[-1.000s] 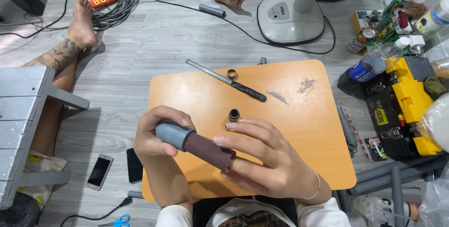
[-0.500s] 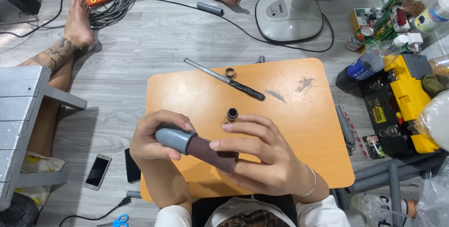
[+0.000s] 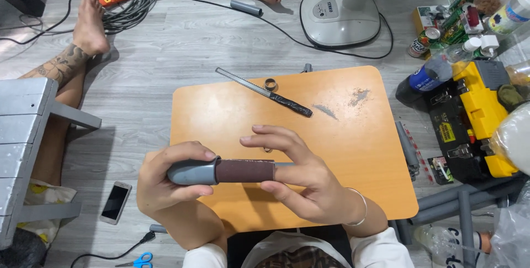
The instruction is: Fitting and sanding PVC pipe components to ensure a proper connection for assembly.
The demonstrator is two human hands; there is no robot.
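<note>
Since a second ago, grey pipe (image 3: 193, 172) levelled out. Left hand (image 3: 165, 182) fingers wrapped round it; right hand (image 3: 301, 177), at 3 o'clock, pinches sandpaper sleeve (image 3: 244, 171). Rigid, light; grip bare end.

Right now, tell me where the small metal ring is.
The small metal ring sits at the far edge of the orange table, touching the hacksaw blade, beyond both hands.

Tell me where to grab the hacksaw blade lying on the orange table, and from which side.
Grip the hacksaw blade by its black-wrapped end, the lower right part, coming from above. That end is thicker and covered, while the bare metal strip overhangs the table edge at upper left.
</note>
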